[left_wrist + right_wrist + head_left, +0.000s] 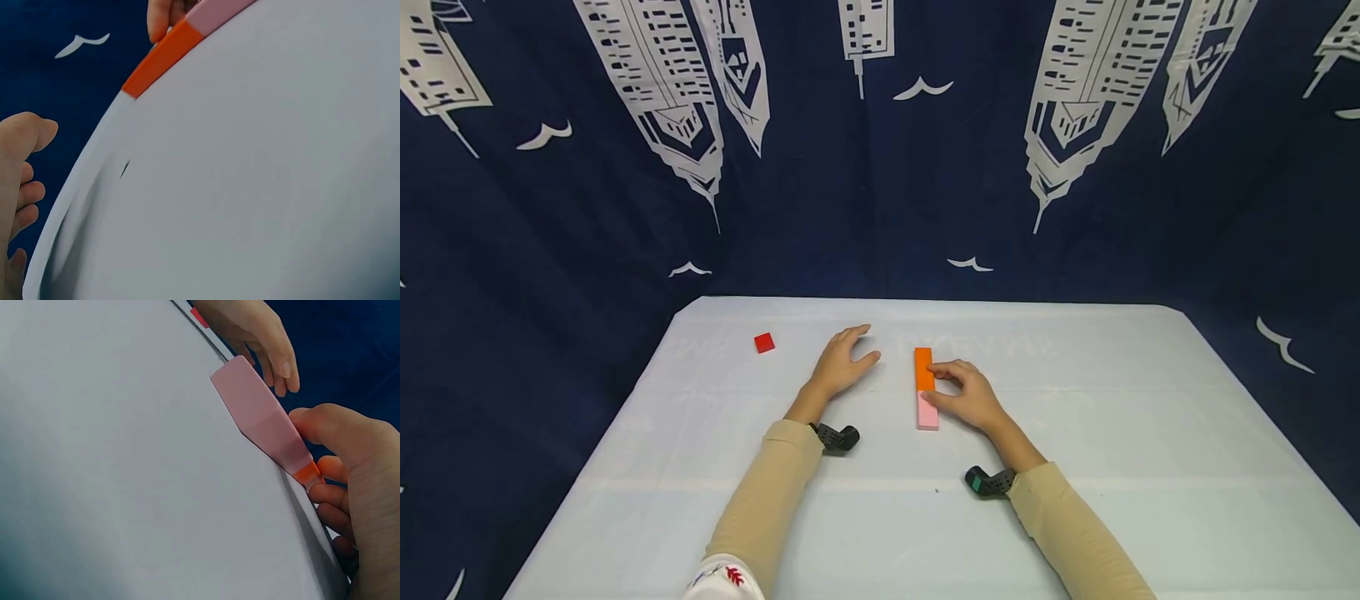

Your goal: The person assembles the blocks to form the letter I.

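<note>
orange block [922,367] against curved fingers [951,367] of the right hand [976,402]

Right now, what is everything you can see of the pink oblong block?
The pink oblong block looks plain and smooth, with flat faces; its material is unclear. It lies on the white table, its far end meeting an orange oblong block in line. The right hand touches it with the thumb.

On my remote feed, the left wrist view crops the pink block [220,14] at top; in the right wrist view, the right grip [378,465] partly hides the orange block [307,472]. Dark speck [936,491] on desk [880,542]: unidentifiable.
</note>
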The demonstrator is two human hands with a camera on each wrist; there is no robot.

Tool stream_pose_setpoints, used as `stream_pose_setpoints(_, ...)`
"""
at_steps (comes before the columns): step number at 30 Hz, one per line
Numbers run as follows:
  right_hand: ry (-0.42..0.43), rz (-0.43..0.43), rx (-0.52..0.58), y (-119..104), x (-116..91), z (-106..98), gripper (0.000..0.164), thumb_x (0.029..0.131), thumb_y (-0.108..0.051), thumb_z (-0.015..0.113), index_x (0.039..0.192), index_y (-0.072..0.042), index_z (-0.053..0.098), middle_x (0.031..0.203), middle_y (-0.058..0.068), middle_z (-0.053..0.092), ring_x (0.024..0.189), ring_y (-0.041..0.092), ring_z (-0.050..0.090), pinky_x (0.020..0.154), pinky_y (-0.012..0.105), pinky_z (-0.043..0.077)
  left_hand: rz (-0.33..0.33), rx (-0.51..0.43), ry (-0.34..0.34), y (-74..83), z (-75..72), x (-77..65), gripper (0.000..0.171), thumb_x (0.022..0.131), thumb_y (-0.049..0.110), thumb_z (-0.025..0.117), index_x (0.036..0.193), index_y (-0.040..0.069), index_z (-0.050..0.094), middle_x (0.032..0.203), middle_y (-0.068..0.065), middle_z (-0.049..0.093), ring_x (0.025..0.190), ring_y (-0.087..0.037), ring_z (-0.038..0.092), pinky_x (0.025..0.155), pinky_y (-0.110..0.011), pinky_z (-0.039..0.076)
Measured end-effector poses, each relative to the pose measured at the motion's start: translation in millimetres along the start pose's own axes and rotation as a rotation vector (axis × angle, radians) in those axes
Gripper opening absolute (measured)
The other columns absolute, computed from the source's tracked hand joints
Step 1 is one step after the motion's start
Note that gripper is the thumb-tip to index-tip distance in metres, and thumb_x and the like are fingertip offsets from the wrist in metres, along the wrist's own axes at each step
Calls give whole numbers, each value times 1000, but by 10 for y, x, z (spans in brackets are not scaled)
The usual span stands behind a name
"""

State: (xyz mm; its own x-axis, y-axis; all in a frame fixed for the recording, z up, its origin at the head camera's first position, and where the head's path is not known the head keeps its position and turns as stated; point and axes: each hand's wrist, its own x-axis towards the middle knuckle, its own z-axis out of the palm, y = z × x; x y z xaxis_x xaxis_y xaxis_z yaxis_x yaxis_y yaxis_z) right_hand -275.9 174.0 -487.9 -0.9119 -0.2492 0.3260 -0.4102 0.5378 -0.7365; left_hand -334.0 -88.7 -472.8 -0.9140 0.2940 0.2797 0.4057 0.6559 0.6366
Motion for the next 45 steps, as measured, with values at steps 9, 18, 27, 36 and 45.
stream_pose_setpoints(9,-4,13,4,12,-2,5,45,77,-22,83,116,-4,69,104,6,66,103,26,57,95,45,46,-75,39,60,-292,-281,-61,56,93,29,62,142,5,49,143,-14,50,135,-32,40,113,-44,29)
stream_pose_setpoints(18,-5,18,20,-21,-10,44,47,77,-23,82,118,-4,69,104,6,65,103,25,57,95,45,46,-160,86,132,-543,-704,-191,48,98,21,53,141,2,48,144,-20,47,136,-37,37,113,-48,27)
stream_pose_setpoints(27,-4,4,22,-32,-6,47,46,78,-24,82,118,-5,69,103,6,65,102,26,57,93,45,46,-242,155,193,-789,-992,-278,48,97,15,52,142,-2,45,144,-24,44,135,-41,36,113,-50,25)
stream_pose_setpoints(36,4,-5,4,-10,2,12,45,77,-23,82,117,-5,69,103,5,66,102,25,57,94,44,46,-317,160,171,-923,-1032,-338,46,99,15,50,141,-3,45,144,-25,43,133,-43,37,111,-51,29)
stream_pose_setpoints(45,-3,9,5,-5,-12,-4,46,77,-24,82,118,-5,69,104,5,66,103,25,57,94,44,46,-296,185,160,-974,-966,-406,45,98,13,57,138,-5,47,139,-27,47,130,-42,40,110,-51,31)
